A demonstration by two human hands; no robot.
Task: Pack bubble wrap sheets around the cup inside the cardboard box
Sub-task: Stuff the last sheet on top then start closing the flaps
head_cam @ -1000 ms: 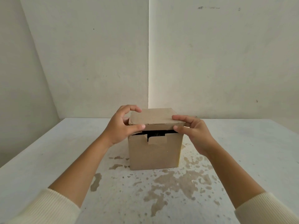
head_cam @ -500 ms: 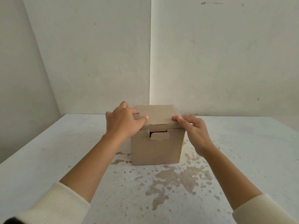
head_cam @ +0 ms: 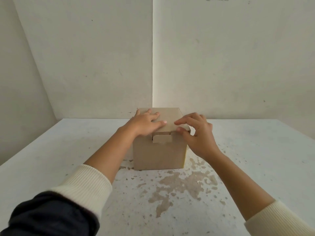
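Note:
A small brown cardboard box [head_cam: 159,155] stands on the white table, its lid [head_cam: 170,116] down over the top and a tab slot on the front face. My left hand [head_cam: 144,124] lies flat on the left part of the lid, fingers spread. At the lid's front right corner my right hand [head_cam: 198,133] has curled fingers, with fingertips touching the lid edge. The cup and the bubble wrap are hidden inside the box.
The white table [head_cam: 247,159] has worn brown patches in front of the box. Pale walls meet in a corner right behind the box. The table's left edge runs diagonally at the far left.
The lid has gone from partly raised to down on the box. My left hand moved from gripping the lid's edge to lying flat on top. My right hand shifted to the front right corner.

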